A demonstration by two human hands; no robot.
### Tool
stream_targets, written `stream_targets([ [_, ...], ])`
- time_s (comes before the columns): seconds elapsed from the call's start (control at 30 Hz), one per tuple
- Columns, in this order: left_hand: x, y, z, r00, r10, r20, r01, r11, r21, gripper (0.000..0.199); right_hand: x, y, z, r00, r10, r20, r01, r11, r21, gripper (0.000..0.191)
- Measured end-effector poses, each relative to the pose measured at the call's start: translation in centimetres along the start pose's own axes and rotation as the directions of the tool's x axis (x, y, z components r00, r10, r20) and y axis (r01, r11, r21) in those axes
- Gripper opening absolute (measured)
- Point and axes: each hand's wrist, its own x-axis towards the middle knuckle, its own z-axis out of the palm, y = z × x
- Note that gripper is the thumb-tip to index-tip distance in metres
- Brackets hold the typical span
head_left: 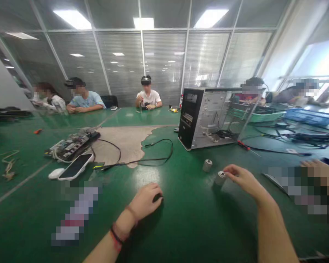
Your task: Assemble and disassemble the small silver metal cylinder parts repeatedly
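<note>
My right hand [242, 180] reaches in from the right. Its thumb and fingers are closed on the top edge of a short grey metal cylinder [220, 179], which stands upright on the green table [192, 226]. A second, similar metal cylinder [207, 166] stands just behind it to the left, apart from the hand. My left hand [146, 201] rests on the table left of the cylinders, with its fingers loosely curled. A dark gap shows between its thumb and fingers, and no held thing can be made out there.
An opened computer case [190, 118] stands beyond the cylinders. To the left are a phone [76, 166], a white mouse-like object [56, 173], a circuit assembly [74, 144] and a black cable [156, 159]. A screwdriver [244, 145] lies right; another person's hand [315, 166] is near.
</note>
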Motion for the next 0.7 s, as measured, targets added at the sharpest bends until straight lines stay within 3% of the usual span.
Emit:
stream_targets([
  [0.37, -0.17, 0.24, -0.19, 1.000, -0.023, 0.006, 0.023, 1.000, -0.012, 0.007, 0.05, -0.92, 0.57, 1.000, 0.030, 0.004, -0.030, 1.000, -0.001, 0.024],
  [0.7, -0.11, 0.49, -0.33, 1.000, -0.021, 0.004, 0.021, 1.000, -0.016, 0.007, 0.20, -0.39, 0.91, 0.998, 0.062, 0.003, -0.062, 0.998, -0.012, 0.030],
])
